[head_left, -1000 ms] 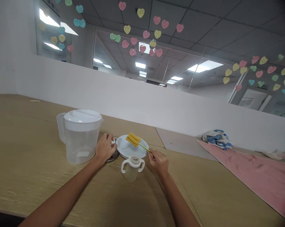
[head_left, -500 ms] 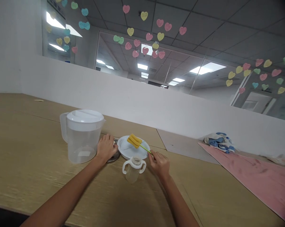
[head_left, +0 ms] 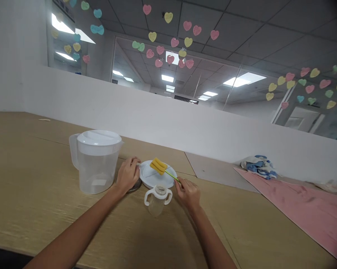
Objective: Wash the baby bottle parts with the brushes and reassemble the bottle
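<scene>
My left hand (head_left: 127, 175) is closed over a dark round dish (head_left: 135, 185), its fingertips pinching something pale and small that I cannot make out. My right hand (head_left: 190, 193) grips the thin green handle of a brush with a yellow sponge head (head_left: 158, 166). That sponge head is over a white plate (head_left: 148, 181); whether it touches the plate I cannot tell. In front of the plate, between my hands, a clear bottle with two white handles (head_left: 156, 205) stands upright with its mouth uncovered.
A large clear pitcher with a white lid (head_left: 97, 168) stands left of my left hand. At the right lie a pink cloth (head_left: 294, 205) and a crumpled blue-and-white cloth (head_left: 259, 167). A white wall (head_left: 157, 116) runs behind the table (head_left: 39, 186).
My left hand has risen slightly off the dark dish, and a pale thing now shows at its fingertips. My right hand and the sponge brush have hardly moved.
</scene>
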The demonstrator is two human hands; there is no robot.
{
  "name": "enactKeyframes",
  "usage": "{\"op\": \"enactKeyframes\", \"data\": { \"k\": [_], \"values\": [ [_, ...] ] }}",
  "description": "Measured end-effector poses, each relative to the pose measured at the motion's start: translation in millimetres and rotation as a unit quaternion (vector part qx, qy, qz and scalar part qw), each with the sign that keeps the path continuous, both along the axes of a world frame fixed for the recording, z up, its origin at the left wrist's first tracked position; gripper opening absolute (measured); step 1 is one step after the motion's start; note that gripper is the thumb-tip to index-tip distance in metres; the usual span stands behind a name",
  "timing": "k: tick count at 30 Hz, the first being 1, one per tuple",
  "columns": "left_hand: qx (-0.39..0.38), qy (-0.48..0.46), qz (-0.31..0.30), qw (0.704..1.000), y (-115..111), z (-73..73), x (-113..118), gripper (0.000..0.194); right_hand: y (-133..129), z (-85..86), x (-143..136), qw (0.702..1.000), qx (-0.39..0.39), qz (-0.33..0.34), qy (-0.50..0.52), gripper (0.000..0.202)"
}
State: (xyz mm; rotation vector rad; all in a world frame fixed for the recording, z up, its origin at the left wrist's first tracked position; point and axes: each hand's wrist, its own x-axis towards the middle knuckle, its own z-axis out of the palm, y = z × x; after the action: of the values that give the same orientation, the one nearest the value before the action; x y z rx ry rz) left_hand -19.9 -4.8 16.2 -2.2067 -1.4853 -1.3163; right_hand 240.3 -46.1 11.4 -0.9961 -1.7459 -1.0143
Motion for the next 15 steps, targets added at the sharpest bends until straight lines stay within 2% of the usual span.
{"op": "enactKeyframes", "data": {
  "k": [2,4,7,9,15],
  "values": [
    [0.021,-0.041,-0.118,0.992,-8.5,-1.3,7.6,0.024,0.0,0.1,0.1,1.0,0.005,0.001,0.002,0.014],
    [0.007,-0.045,-0.23,0.972,-19.3,-4.2,18.0,0.023,-0.1,0.2,0.2,1.0,0.008,0.003,0.005,0.013],
    [-0.011,-0.027,-0.334,0.942,-33.6,-8.9,33.2,0.025,-0.2,0.1,0.3,1.0,0.007,0.004,0.01,0.012],
    [-0.007,-0.022,-0.349,0.937,-39.1,-11.3,40.1,0.027,-0.2,0.0,0.2,1.0,0.006,0.003,0.01,0.013],
    [0.034,-0.046,-0.279,0.959,-38.8,-13.1,40.5,0.024,-1.2,1.5,-0.3,1.0,0.003,-0.001,0.003,0.017]
  ]
}}
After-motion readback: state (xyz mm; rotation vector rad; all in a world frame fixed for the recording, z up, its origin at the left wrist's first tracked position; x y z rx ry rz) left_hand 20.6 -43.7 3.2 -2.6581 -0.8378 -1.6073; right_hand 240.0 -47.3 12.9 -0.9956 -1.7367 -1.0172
